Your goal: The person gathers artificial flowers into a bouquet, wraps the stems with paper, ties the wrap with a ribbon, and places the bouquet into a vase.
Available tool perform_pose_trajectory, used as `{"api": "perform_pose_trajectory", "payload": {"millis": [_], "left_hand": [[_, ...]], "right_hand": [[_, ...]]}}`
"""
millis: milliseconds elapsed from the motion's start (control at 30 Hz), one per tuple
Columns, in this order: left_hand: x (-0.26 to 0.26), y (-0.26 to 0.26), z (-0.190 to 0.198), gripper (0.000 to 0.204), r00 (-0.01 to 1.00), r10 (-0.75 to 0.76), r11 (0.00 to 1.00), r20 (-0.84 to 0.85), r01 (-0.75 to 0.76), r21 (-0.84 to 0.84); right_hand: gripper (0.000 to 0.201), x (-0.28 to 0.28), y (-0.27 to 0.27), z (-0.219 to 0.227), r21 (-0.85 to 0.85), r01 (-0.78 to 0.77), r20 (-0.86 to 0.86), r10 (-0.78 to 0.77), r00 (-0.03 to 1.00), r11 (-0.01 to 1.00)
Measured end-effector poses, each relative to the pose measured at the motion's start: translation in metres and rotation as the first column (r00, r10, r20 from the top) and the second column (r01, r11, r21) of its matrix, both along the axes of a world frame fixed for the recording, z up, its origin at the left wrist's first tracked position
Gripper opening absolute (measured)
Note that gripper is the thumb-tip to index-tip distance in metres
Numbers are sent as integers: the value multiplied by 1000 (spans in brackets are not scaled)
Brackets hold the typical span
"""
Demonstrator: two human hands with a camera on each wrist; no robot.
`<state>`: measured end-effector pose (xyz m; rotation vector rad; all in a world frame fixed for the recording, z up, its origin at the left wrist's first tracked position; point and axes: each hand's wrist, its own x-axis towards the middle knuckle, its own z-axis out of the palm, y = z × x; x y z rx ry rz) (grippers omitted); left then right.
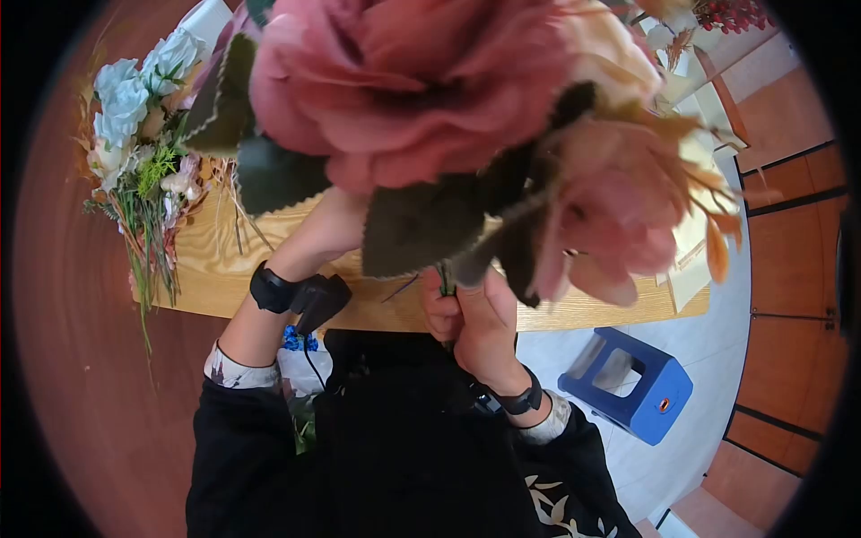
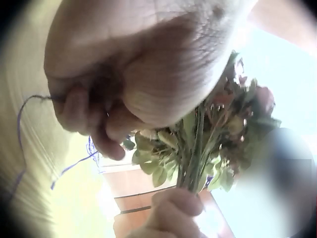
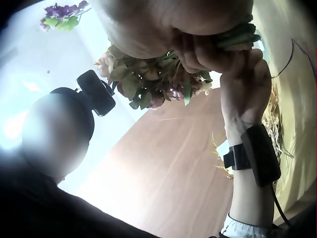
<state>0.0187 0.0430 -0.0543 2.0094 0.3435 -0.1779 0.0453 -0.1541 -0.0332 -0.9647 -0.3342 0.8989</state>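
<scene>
A bouquet with a large pink artificial rose point(image 1: 413, 81) and paler blooms point(image 1: 619, 215) fills the upper middle of the head view. My right hand point(image 1: 489, 327) grips its bundled stems below the flowers. In the left wrist view, these green stems point(image 2: 190, 163) rise out of that fist. My left hand point(image 2: 148, 64) is beside the bouquet, its fingers curled around a thin purple string point(image 2: 21, 119). One length of string hangs over the table, and another end shows below the fingers. Blooms hide most of the left hand in the head view.
White, cream and green artificial flowers point(image 1: 126, 108) lie heaped at the table's left end. The wooden table point(image 1: 211, 260) spans in front of me. A blue stool point(image 1: 659, 394) stands on the floor at right, before brown cabinets point(image 1: 789, 278). Blue flowers point(image 1: 299, 339) show below the table edge.
</scene>
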Motion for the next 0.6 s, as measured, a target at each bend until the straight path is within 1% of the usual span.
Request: {"api": "perform_pose_trajectory", "payload": {"millis": [33, 67, 100, 133, 167, 200, 233, 267, 300, 333, 367, 400, 433, 467, 500, 533, 600], "left_hand": [[-5, -3, 2, 19, 978, -64, 998, 197, 62, 14], [-7, -9, 8, 19, 912, -131, 991, 388, 126, 39], [-7, -19, 29, 21, 893, -212, 973, 397, 230, 2], [-3, -24, 29, 21, 893, -213, 973, 396, 232, -1], [0, -27, 29, 23, 868, -215, 976, 447, 206, 70], [2, -28, 28, 24, 840, -221, 975, 496, 174, 139], [-3, -14, 23, 27, 836, -429, 895, 341, 344, 282], [-7, -14, 22, 27, 833, -436, 892, 339, 352, 283], [-13, -18, 21, 26, 886, -271, 962, 376, 241, 126], [-18, -18, 20, 26, 920, -95, 992, 380, 119, -39], [-22, -5, 2, 26, 921, -98, 992, 377, 122, -40], [-26, 15, -29, 28, 935, -131, 954, 330, 209, -214], [-28, 26, -46, 31, 942, -170, 881, 290, 277, -383], [-29, 25, -45, 31, 942, -167, 883, 290, 274, -382], [-29, 23, -42, 32, 939, -155, 902, 308, 262, -343], [-28, 20, -38, 32, 934, -147, 919, 326, 251, -304], [-27, 9, -28, 33, 923, -128, 947, 364, 223, -230]], "right_hand": [[37, 1, 2, 2, -46, -27, -69, 24, 997, 999], [37, 2, 2, 0, -46, -23, -69, 20, 997, 999], [29, 5, 1, -4, -49, -58, -90, 54, 995, 997], [22, 7, 0, -7, -51, -95, -112, 89, 990, 994], [19, 11, 0, -3, 43, -93, -155, 99, 983, 995], [19, 9, 0, -4, 42, -93, -159, 98, 982, 995], [26, 7, 0, -6, 7, -58, -109, 58, 992, 998], [34, 7, -1, -7, -24, -17, -55, 16, 998, 1000], [34, 7, -2, -9, 2, -6, -3, 6, 1000, 1000], [34, 7, -5, -18, 2, 0, -6, 0, 1000, 1000], [23, 9, -10, -32, 117, -50, -76, 59, 995, 992], [16, 9, -12, -39, 236, -92, -137, 127, 982, 967], [16, 5, -10, -39, 237, -94, -137, 129, 982, 967], [25, -3, -4, -38, 75, -19, -28, 21, 999, 997], [36, -7, -1, -38, -78, 79, 98, -72, 993, 994], [36, -4, -5, -40, -78, 80, 97, -72, 993, 994], [38, 3, -15, -51, -7, -104, -65, 104, 992, 995]]}}
